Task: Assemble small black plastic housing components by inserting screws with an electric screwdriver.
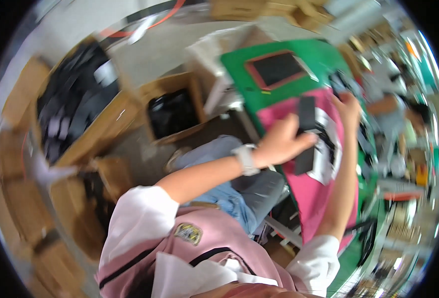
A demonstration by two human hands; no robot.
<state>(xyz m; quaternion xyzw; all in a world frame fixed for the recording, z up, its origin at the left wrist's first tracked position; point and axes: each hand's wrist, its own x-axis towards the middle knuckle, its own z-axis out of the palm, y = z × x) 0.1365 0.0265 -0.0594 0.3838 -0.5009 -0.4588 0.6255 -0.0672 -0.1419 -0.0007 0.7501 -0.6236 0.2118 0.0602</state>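
A long dark grey flat strip (306, 114) lies across the pink sheet, with my left hand (278, 143) closed on its middle, the thumb across it. White paper pieces with black shapes (326, 144) lie on the pink sheet (311, 196), just right of the strip. My right hand (347, 110) is at the sheet's far right, beside a pile of dark blue-grey pieces (362, 131). Its fingers look bent but are blurred, and I cannot see whether anything is in them.
On the green table (239, 62) rests a red-edged black panel (276, 68). An open carton with black plastic (174, 116) and a large carton of dark pieces (75, 99) stand to the left. People (391, 104) are beyond the table's right side.
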